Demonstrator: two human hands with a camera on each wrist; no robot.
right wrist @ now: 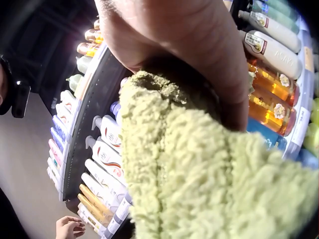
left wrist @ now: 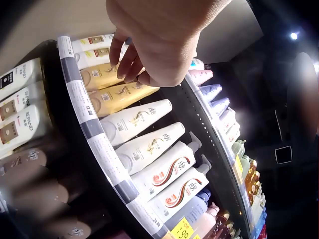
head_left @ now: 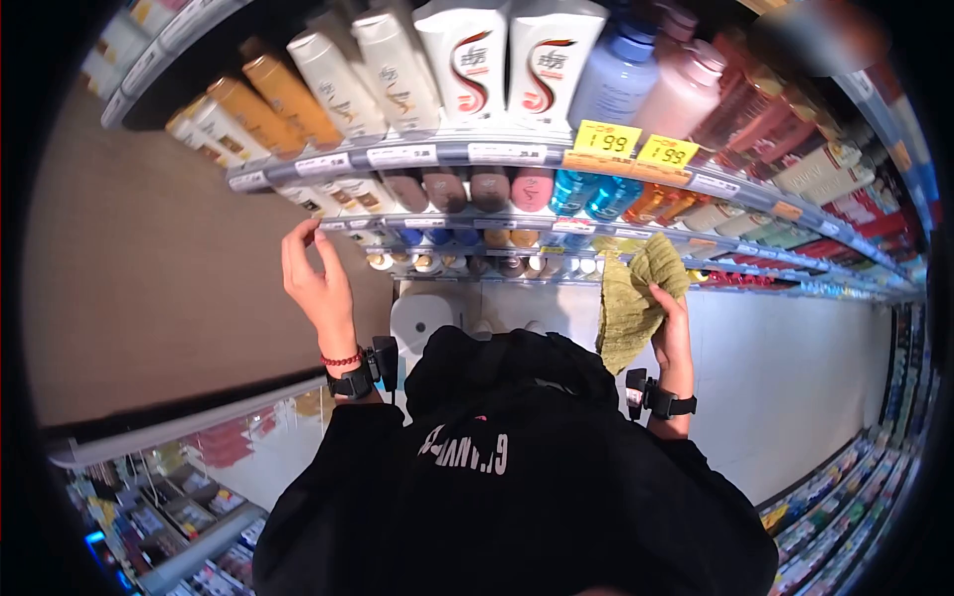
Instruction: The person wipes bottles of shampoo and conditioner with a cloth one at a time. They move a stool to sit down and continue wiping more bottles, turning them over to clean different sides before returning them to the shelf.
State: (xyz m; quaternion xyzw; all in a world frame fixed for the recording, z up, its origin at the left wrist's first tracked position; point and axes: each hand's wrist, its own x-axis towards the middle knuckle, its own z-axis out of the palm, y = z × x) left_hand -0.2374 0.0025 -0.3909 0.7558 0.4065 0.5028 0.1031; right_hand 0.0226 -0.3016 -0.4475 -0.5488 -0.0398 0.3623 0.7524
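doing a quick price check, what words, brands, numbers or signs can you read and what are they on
"199": left yellow price tag and right yellow price tag
"REPAND", as best it reads: white bottle
"G", then letters broken up by folds: black top
Too small or blurred: white shelf label, print on the red-and-black swirl bottle

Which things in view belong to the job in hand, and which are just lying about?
Likely in the job:
green cloth, gripped in the right hand
left hand, empty, near the shelves

Likely just there:
shelved bottles
yellow price tags
white object below the shelves
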